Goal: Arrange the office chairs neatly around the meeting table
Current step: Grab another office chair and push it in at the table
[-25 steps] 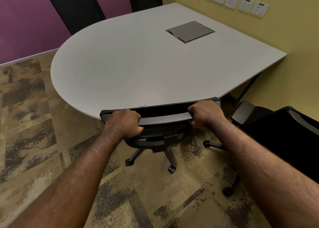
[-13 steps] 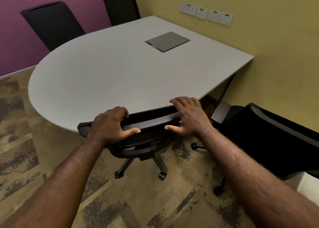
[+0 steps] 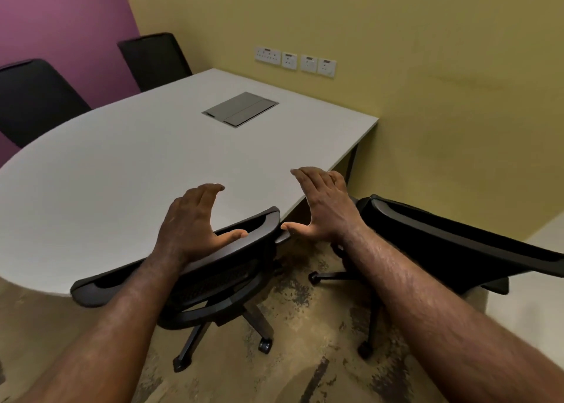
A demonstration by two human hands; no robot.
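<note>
With both hands spread and holding nothing, left hand (image 3: 190,222) over the tucked chair (image 3: 213,268), right hand (image 3: 323,210) just beside it, next worth gripping the angled chair (image 3: 451,244) by its top and rolling it square under the table (image 3: 128,171).

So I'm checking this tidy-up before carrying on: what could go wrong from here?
1. The near chair is tucked against the table, with both hands open and off its backrest. On castors, it may drift.
2. The right-hand chair sits angled away from the table and close beside the near chair; swinging it in could knock their bases together.
</note>
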